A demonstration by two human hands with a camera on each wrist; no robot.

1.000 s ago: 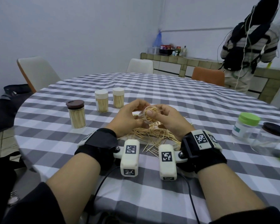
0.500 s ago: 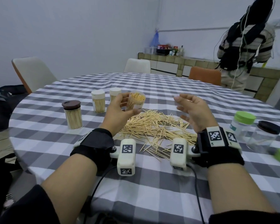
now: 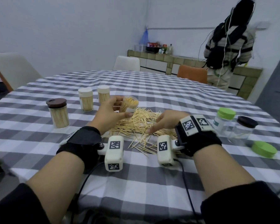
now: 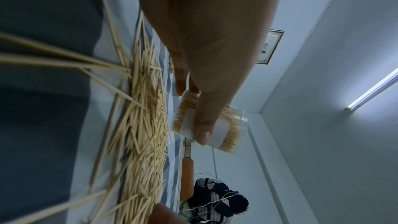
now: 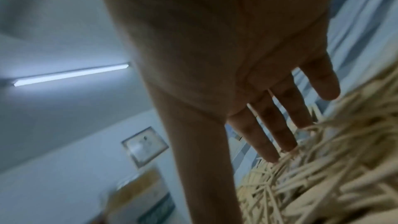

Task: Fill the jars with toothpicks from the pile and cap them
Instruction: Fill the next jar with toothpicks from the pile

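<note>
Pale matt wood in the toothpicks [image 3: 137, 122], thin bare sticks heaped on a woven-looking checked tablecloth [image 3: 152, 177] that lies soft and unshiny. The jar [image 3: 129, 105] in the left hand [image 3: 109, 113] is clear glossy plastic or glass, hard to call from here, with a matt white paper label, and the green lid [image 3: 263, 149] off to the right reads as smooth plastic. Black cloth wrist straps [image 3: 199, 140] carry smooth off-white plastic camera housings [image 3: 114, 152].
</note>
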